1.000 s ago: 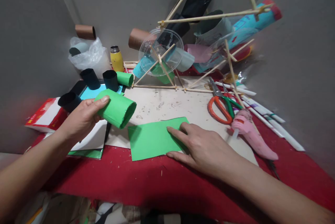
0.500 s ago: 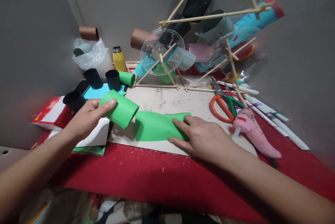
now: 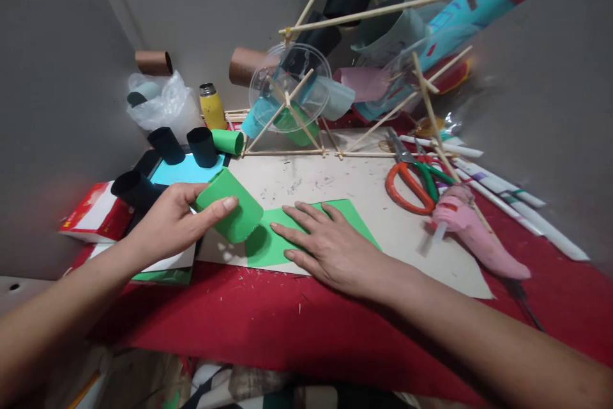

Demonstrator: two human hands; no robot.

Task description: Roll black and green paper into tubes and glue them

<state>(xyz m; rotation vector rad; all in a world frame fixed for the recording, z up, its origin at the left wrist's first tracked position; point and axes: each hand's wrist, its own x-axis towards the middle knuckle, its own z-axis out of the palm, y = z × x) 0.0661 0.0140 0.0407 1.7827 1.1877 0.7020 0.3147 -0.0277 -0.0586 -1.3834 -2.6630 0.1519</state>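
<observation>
My left hand grips a rolled green paper tube between thumb and fingers, tilted and held just above the work board. To its right, my right hand lies with fingers spread, pressing on a flat green paper sheet. The sheet rests on the pale board and pokes out on both sides of the hand. The tube's lower end hangs over the sheet's left part; whether they touch I cannot tell.
Behind stands a wooden-stick frame with plastic discs and paper tubes. Orange-and-green-handled scissors and a pink glue gun lie right, beside white rolled sticks. At left are black paper tubes, a yellow bottle and a red box.
My right hand has shifted left and spread flat over the green sheet, which now lies flatter. My left hand has moved slightly right and tilted the green tube more steeply.
</observation>
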